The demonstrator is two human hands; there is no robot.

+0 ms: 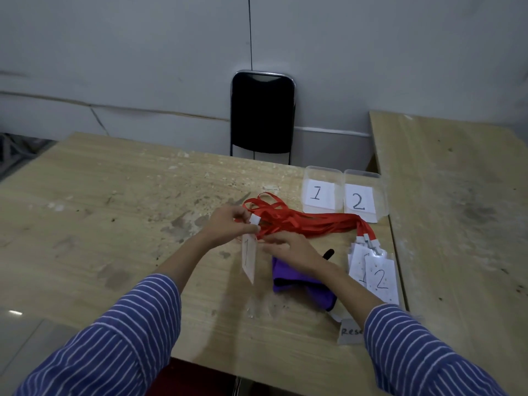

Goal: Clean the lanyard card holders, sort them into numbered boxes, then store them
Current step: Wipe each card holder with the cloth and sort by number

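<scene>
Card holder marked 1 (248,257) hangs at frame centre, its white clip pinched between the fingers of the left hand (228,225). Right hand (288,251), at 3 o'clock of the holder, hovers with fingers relaxed and apart, above a purple cloth (300,284). Red lanyards (300,221) trail toward 2 o'clock to a stack of card holders (374,274) topped by a 2. Clear box 1 (318,192) and box 2 (361,200) stand side by side at 1 o'clock on the wooden table (114,210).

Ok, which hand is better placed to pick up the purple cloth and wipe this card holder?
Right hand: open, directly over the purple cloth. Left hand pinches the holder's clip.
</scene>
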